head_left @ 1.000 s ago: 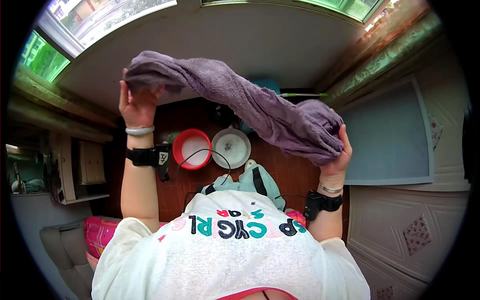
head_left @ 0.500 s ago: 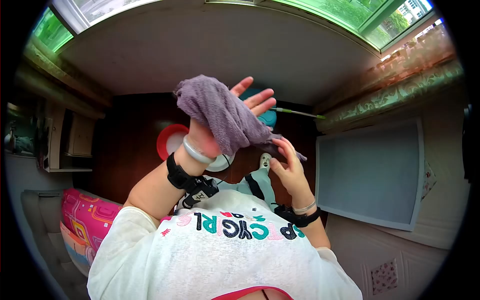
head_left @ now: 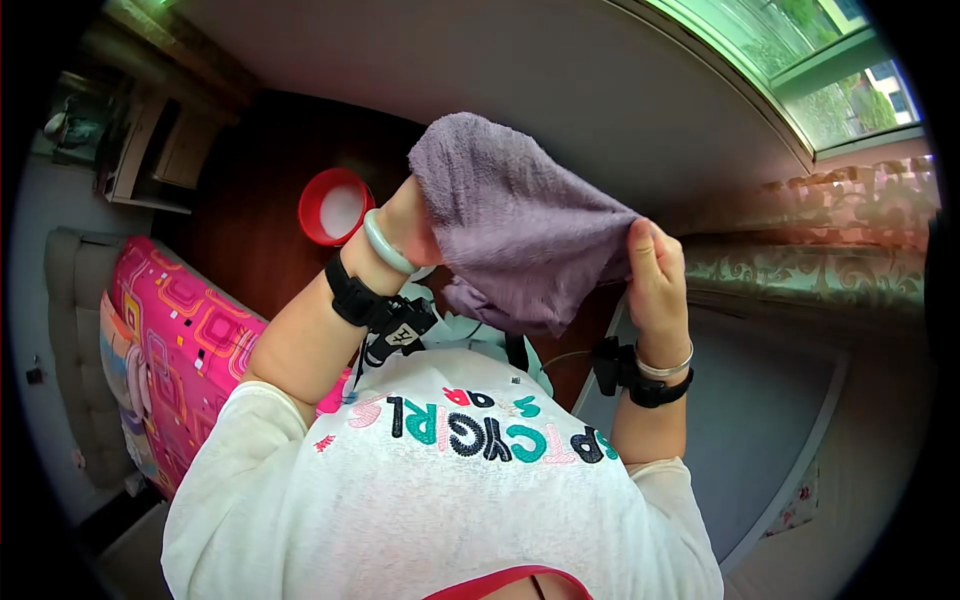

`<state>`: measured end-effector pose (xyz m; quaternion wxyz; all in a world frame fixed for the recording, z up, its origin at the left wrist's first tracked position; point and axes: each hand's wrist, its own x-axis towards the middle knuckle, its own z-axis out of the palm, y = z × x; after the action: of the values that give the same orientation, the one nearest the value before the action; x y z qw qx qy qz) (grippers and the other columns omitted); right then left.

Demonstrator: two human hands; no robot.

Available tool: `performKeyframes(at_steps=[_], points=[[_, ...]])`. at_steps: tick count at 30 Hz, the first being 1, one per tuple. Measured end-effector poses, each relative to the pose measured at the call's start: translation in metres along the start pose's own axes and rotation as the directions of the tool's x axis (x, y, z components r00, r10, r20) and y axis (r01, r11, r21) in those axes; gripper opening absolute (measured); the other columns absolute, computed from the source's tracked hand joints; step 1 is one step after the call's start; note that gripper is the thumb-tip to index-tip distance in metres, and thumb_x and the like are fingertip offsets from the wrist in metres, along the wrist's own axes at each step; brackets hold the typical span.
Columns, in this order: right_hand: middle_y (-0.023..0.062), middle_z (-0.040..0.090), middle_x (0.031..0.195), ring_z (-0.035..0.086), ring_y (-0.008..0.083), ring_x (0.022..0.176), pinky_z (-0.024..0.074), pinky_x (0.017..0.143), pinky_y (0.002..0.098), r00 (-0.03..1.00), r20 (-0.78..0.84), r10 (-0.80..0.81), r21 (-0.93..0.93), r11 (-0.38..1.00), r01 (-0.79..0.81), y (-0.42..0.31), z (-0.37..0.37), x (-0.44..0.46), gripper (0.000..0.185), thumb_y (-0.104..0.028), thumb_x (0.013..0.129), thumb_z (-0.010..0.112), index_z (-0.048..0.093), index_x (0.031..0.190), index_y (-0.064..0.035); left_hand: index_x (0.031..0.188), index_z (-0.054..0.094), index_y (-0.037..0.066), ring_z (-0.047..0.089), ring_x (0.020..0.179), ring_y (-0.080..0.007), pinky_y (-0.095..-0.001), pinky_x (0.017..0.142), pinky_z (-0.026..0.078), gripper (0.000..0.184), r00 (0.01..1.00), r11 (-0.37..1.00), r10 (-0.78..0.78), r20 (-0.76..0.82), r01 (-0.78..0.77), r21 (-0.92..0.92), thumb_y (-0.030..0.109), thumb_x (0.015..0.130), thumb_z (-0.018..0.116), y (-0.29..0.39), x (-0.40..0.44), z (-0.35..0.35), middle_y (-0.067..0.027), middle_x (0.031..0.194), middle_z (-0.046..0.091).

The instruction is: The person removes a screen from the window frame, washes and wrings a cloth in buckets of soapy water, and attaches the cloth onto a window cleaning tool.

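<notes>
A purple-grey towel (head_left: 525, 215) is spread between my hands at chest height, its lower part hanging in folds. My right hand (head_left: 657, 285) is closed on the towel's right edge, thumb on top, pulling it into a point. At the other end, the towel drapes over my left hand (head_left: 408, 222). Only the wrist side and part of the palm show there; the fingers are hidden under the cloth. A pale bangle (head_left: 388, 243) circles my left wrist.
A red bucket (head_left: 307, 207) with a white inside stands on the dark wooden floor (head_left: 258, 215). A bed with a pink patterned cover (head_left: 200, 340) is at left. To the right are a grey panel (head_left: 740, 400) and patterned curtains (head_left: 840, 270) beside the window (head_left: 850, 90).
The towel was wrapped around my left hand with its fingers showing; now it is spread wider and covers them. My right hand has moved up and right, gripping the edge. The view has turned.
</notes>
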<state>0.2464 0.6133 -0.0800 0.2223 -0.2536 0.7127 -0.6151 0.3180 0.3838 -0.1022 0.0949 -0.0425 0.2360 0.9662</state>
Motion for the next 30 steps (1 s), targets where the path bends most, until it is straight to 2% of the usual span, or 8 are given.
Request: performKeyframes(at_steps=[6,10,11,13,16,17,22,30], points=[[0.0101,0.064,0.094,0.060,0.0160,0.086,0.0469,0.078,0.0273,0.997,-0.011,-0.071,0.662,0.747,0.060,-0.017,-0.036,0.003,0.042,-0.032,0.097,0.039,0.059,0.101,0.0058,0.121,0.048,0.005,0.055,0.104,-0.0230,-0.0350,0.086,0.047,0.038,1.000,0.990,0.010,0.005,-0.011,0.140,0.028,0.093,0.039,0.010,-0.015,-0.009,-0.0095,0.113,0.057],[0.0156,0.059,0.109,0.058,0.0238,0.100,0.0460,0.088,0.0368,0.999,-0.047,-0.024,0.864,0.501,0.053,-0.048,-0.038,-0.003,0.044,-0.032,0.097,0.036,0.051,0.112,0.0064,0.126,0.044,0.006,0.054,0.106,-0.0233,-0.0343,0.089,0.043,0.042,0.962,0.577,0.272,0.029,-0.187,0.795,0.029,0.094,0.028,0.012,0.003,-0.048,-0.0085,0.113,0.057],[0.0148,0.059,0.107,0.058,0.0230,0.098,0.0466,0.086,0.0359,0.996,-0.086,-0.009,0.839,0.539,0.077,-0.050,-0.040,-0.005,0.041,-0.030,0.097,0.038,0.052,0.111,0.0061,0.127,0.044,0.007,0.053,0.109,-0.0237,-0.0347,0.092,0.042,0.044,0.973,0.604,0.224,0.057,-0.184,0.776,0.029,0.094,0.027,0.014,0.005,-0.049,-0.0091,0.117,0.055],[0.0132,0.061,0.104,0.060,0.0215,0.095,0.0477,0.084,0.0342,0.986,-0.166,0.012,0.780,0.613,0.123,-0.053,-0.042,-0.001,0.036,-0.026,0.096,0.043,0.054,0.110,0.0055,0.127,0.044,0.006,0.051,0.112,-0.0246,-0.0358,0.095,0.040,0.043,0.998,0.994,-0.053,-0.025,0.055,0.095,0.026,0.093,0.025,0.017,0.005,-0.006,-0.0097,0.121,0.054],[0.0100,0.063,0.097,0.061,0.0174,0.087,0.0493,0.078,0.0299,0.959,-0.281,0.031,0.595,0.790,0.149,-0.035,-0.071,0.010,0.025,-0.016,0.093,0.049,0.058,0.105,0.0043,0.125,0.044,0.000,0.054,0.109,-0.0232,-0.0388,0.095,0.041,0.045,0.981,0.992,-0.127,0.146,0.124,0.029,0.028,0.094,0.028,0.029,0.019,-0.010,-0.0124,0.121,0.054],[0.0073,0.064,0.091,0.061,0.0134,0.080,0.0496,0.073,0.0261,0.936,-0.348,0.045,0.571,0.803,0.173,-0.040,-0.071,0.014,0.017,-0.008,0.089,0.054,0.060,0.099,0.0037,0.119,0.048,-0.002,0.058,0.101,-0.0216,-0.0374,0.089,0.045,0.045,0.979,0.971,-0.100,-0.180,0.135,0.196,0.028,0.093,0.028,0.030,0.018,-0.001,-0.0118,0.114,0.058],[0.0064,0.064,0.089,0.060,0.0109,0.078,0.0472,0.072,0.0221,0.948,-0.320,0.003,0.456,0.877,0.151,-0.028,-0.066,0.033,0.015,-0.005,0.087,0.056,0.060,0.098,0.0044,0.114,0.049,-0.004,0.058,0.093,-0.0150,-0.0256,0.082,0.046,0.035,0.900,0.787,0.165,-0.403,0.126,0.604,0.012,0.084,0.058,0.045,0.002,-0.017,-0.0098,0.099,0.060],[0.0028,0.062,0.083,0.055,0.0070,0.073,0.0437,0.067,0.0191,0.966,-0.238,-0.099,0.203,0.968,0.149,-0.023,-0.025,0.073,0.013,-0.005,0.085,0.059,0.062,0.094,0.0040,0.096,0.060,0.004,0.054,0.071,-0.0112,-0.0256,0.065,0.044,0.017,0.866,0.101,0.288,-0.409,0.397,0.912,0.015,0.082,0.059,0.081,-0.055,-0.028,-0.0062,0.078,0.059]])
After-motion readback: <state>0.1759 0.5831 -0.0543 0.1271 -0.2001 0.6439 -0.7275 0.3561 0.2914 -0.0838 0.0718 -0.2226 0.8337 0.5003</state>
